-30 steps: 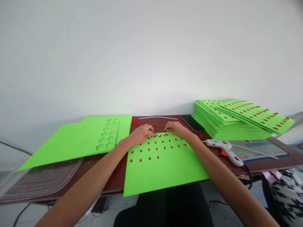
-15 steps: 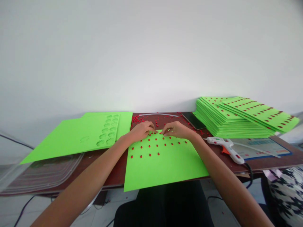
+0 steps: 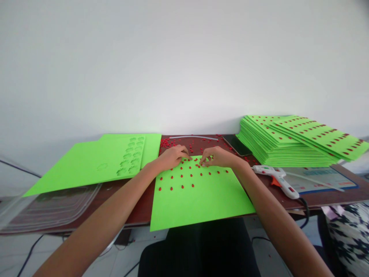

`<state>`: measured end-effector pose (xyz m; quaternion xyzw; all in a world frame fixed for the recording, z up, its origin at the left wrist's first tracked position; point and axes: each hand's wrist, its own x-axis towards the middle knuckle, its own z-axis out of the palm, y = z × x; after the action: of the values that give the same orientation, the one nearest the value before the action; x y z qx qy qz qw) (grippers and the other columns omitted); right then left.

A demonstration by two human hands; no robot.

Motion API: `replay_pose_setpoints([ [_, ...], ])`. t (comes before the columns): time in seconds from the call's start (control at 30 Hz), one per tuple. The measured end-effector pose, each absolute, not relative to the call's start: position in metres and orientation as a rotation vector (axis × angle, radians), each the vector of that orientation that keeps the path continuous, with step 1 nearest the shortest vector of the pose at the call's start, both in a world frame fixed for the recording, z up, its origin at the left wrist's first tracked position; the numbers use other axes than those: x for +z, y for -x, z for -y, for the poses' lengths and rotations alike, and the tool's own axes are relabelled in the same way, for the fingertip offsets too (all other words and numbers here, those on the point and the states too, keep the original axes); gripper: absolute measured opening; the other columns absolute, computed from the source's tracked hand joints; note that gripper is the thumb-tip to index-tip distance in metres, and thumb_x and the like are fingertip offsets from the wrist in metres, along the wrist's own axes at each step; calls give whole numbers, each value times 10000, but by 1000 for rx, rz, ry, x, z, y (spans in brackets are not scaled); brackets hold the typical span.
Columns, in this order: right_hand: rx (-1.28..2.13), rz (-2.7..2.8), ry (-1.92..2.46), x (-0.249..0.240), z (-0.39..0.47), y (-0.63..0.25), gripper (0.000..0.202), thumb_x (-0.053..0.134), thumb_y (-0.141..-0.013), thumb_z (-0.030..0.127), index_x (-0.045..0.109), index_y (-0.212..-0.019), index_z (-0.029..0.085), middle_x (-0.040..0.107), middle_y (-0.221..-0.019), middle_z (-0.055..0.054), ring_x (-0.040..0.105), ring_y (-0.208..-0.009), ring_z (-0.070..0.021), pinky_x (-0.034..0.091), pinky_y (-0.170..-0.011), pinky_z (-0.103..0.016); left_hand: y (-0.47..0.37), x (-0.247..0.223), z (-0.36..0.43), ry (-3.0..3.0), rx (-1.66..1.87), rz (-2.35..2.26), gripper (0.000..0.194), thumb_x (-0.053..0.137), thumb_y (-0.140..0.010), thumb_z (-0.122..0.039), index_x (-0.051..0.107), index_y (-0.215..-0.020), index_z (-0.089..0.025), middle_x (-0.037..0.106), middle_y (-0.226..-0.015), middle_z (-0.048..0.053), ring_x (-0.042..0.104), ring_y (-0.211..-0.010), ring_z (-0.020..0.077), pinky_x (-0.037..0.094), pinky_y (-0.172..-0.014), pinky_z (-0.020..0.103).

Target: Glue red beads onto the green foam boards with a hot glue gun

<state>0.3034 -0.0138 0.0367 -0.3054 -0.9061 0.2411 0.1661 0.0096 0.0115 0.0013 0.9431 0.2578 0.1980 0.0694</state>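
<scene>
A bright green sheet (image 3: 201,200) lies in front of me on the dark red-brown table, with rows of small red pieces (image 3: 193,185) on its far half. Over its far edge, my left hand (image 3: 174,156) has its fingers curled and drawn together, fingertips low by the red dots; what they hold, if anything, is too small to make out. My right hand (image 3: 216,157) is just to the right, thumb and forefinger pinched down at the sheet beside a small red piece. The nearest part of the sheet is plain green and reaches past the table edge above my lap.
Loose red pieces (image 3: 165,143) are scattered behind my hands near a clear stick (image 3: 193,137). At right are a phone (image 3: 236,145), a stack of dotted green sheets (image 3: 288,154) and a white glue gun (image 3: 278,179) with a cord. Larger green sheets (image 3: 86,161) overlap a clear plastic lid (image 3: 57,209) at left.
My right hand has moved slightly right and turned a little, and more red pieces show by its fingertips. My left hand stays nearly in place. The whole view has shifted slightly.
</scene>
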Motion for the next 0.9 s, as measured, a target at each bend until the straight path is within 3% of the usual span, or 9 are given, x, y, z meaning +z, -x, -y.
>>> replay_pose_setpoints([
  [0.4,458,2618,918,39,25,-289,168,657,-751,70,749,-839,180,730,-802,-18,628,-691,-140,444,-688,-232,-10,1,-11,-2840,600,-767,602,490,-773,80,764,-1151,-301,665,-1164,36,618,-1092,198,494,-1006,370],
  [0.6,611,2584,908,41,23,-297,201,736,-843,314,792,-999,200,756,-861,-29,651,-728,-152,448,-677,-234,-10,2,-11,-2830,593,-770,601,472,-776,83,763,-1146,-291,663,-1160,36,612,-1102,198,492,-1007,366],
  [0.9,578,2612,891,35,20,-301,193,775,-831,357,810,-955,213,724,-862,-25,624,-718,-137,444,-670,-230,-10,4,-9,-2826,571,-791,581,461,-794,69,761,-1142,-286,662,-1169,34,604,-1117,206,481,-1021,381],
])
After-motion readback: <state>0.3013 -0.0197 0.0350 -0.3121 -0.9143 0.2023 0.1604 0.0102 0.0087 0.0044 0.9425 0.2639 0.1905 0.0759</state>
